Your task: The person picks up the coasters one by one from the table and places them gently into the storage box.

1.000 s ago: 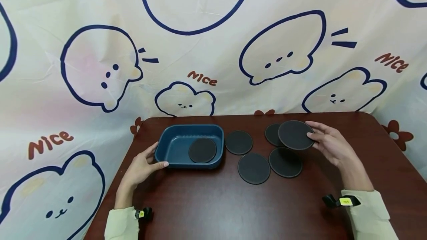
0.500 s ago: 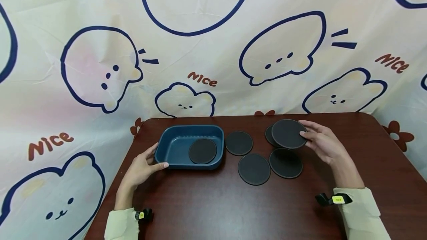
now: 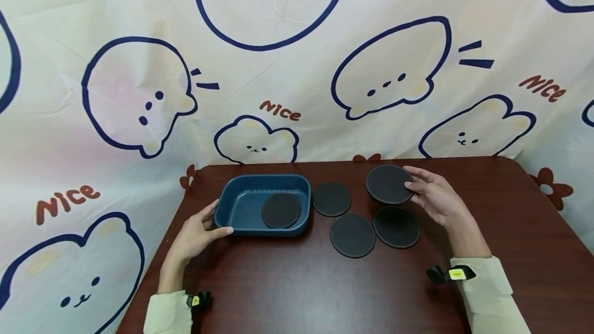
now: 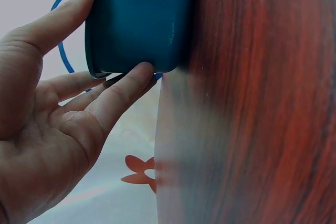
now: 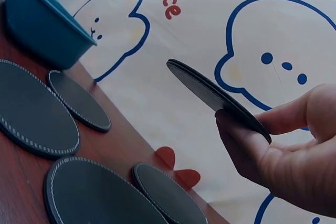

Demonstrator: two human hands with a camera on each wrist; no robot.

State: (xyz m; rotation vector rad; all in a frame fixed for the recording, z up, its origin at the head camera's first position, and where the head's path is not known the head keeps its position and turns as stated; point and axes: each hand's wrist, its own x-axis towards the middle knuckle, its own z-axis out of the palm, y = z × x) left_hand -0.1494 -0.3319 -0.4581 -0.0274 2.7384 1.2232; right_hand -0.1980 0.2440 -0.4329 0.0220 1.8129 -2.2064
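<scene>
Dark leather-like coasters are what my hands are busy with. Seen from the head camera, my right hand (image 3: 433,197) pinches one black coaster, the raised coaster (image 3: 389,183), by its right edge, lifted above the far side of the brown table (image 3: 325,293). Three more lie flat nearby: the far coaster (image 3: 331,199) just beside the tray, the near coaster (image 3: 352,235) in front of it, and the right coaster (image 3: 396,227) almost under my wrist. My left hand (image 3: 197,232) rests against the near-left corner of the blue tray (image 3: 241,189), thumb on its front wall, fingers relaxed and nearly straight. One coaster, the tray coaster (image 3: 281,210), lies inside the tray at its right end.

From the left wrist, the tray's corner (image 4: 139,22) sits between my thumb and index finger, both fairly straight and touching the plastic rather than curling round it; the table edge is blurred there.

From the right wrist, my thumb and fingertips (image 5: 247,145) clamp the raised coaster (image 5: 210,94), which tilts well clear of the wood. It may be two coasters stacked, as the edge looks doubled, but I cannot tell. A further coaster (image 5: 169,195) lies on the table below it, near the cartoon cloth backdrop (image 5: 220,19).
</scene>
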